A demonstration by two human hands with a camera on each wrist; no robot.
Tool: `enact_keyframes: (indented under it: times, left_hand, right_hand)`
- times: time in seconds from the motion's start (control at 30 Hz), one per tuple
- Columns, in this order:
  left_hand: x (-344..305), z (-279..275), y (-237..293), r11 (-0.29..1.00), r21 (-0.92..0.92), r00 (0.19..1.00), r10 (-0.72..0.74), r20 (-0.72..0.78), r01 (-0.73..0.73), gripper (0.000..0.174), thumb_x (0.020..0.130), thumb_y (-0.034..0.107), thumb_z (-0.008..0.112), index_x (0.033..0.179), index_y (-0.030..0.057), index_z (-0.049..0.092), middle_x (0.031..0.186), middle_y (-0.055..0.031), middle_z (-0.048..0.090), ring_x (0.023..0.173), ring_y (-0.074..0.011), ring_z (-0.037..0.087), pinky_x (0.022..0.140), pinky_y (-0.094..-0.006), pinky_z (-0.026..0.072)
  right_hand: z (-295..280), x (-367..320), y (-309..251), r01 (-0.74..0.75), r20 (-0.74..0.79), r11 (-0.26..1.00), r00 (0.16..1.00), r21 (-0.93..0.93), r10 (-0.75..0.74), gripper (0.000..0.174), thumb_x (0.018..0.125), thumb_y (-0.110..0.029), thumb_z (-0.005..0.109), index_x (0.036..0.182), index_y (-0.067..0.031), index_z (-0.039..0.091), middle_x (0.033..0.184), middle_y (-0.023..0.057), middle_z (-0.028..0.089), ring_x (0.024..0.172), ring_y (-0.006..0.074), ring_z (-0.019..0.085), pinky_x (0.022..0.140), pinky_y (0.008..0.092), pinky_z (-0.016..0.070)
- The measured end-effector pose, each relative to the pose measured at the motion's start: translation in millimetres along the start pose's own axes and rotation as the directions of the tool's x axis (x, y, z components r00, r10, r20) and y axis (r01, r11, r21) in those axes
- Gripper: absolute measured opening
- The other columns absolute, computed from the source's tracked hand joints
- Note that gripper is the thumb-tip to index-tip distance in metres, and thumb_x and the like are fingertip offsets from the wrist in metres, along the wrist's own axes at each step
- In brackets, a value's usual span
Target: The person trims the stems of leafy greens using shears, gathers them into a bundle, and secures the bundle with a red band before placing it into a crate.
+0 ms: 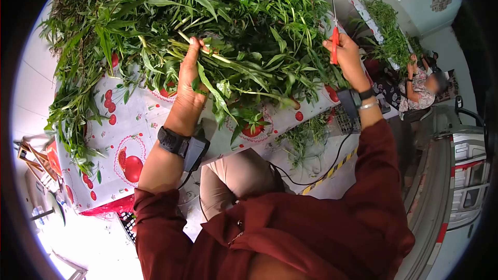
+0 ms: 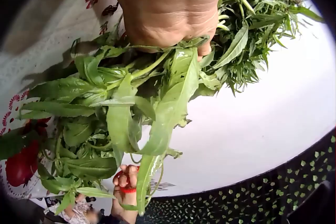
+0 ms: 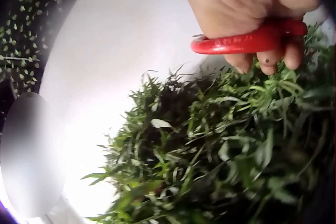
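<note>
Green leaves (image 2: 176, 90) partly cover the left hand (image 1: 190, 77), which grips stems (image 1: 220, 58); the right hand (image 1: 348, 58) holds red-handled scissors (image 1: 335, 35).

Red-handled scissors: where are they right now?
In the head view, the scissors are right of centre, in the person's right hand, beside the right edge of the leafy heap.

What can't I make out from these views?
Head: most fingers of the left hand, hidden by long green leafy stems.
Head: the far side of the green leafy heap, cut off by the top edge.
Right wrist: pale marks on the red-handled metal scissors, too small and blurred to read.
</note>
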State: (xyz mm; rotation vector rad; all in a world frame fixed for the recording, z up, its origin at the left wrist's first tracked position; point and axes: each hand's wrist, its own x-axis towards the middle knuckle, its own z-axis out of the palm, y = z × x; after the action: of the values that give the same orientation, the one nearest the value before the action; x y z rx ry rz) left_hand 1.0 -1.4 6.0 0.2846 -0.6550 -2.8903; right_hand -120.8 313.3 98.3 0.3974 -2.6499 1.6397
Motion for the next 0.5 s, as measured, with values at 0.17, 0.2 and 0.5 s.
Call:
enact_keyframes:
  times: [0.17, 0.2, 0.5]
  left_hand:
    - [-4, 3, 3, 0.999, 0.019, 0.999, -0.038, -0.008, 0.038, 0.030, 0.089, 0.039, 0.059, 0.099, 0.0118, 0.059, 0.095, -0.0063, 0.063, 0.086, -0.0211, 0.063, 0.078, -0.0370, 0.0535]
    - [-5, 5, 3, 0.999, 0.027, 0.997, -0.045, -0.062, 0.047, 0.031, 0.088, 0.040, 0.060, 0.101, 0.0118, 0.058, 0.097, -0.0064, 0.062, 0.086, -0.0212, 0.063, 0.077, -0.0368, 0.0538]
    - [-12, 15, 4, 1.000, 0.015, 0.999, -0.020, -0.044, 0.020, 0.027, 0.089, 0.038, 0.059, 0.094, 0.0115, 0.059, 0.088, -0.0035, 0.062, 0.079, -0.0183, 0.062, 0.073, -0.0344, 0.0534]
  right_hand:
    - [15, 37, 36, -0.109, -0.033, 0.994, 0.994, -0.014, 0.108, 0.024, 0.077, -0.014, 0.073, 0.087, -0.0030, 0.054, 0.064, -0.0007, 0.052, 0.047, 0.0082, 0.047, 0.041, 0.0240, 0.0419]
    - [20, 40, 36, -0.103, -0.030, 0.995, 0.994, -0.013, 0.103, 0.024, 0.077, -0.014, 0.073, 0.087, -0.0030, 0.054, 0.064, -0.0007, 0.052, 0.047, 0.0082, 0.047, 0.041, 0.0240, 0.0419]
    - [9, 57, 23, 0.052, -0.082, 0.996, 0.995, -0.065, -0.058, 0.014, 0.077, -0.005, 0.068, 0.085, -0.0045, 0.056, 0.071, -0.0003, 0.057, 0.053, 0.0060, 0.047, 0.044, 0.0230, 0.0394]
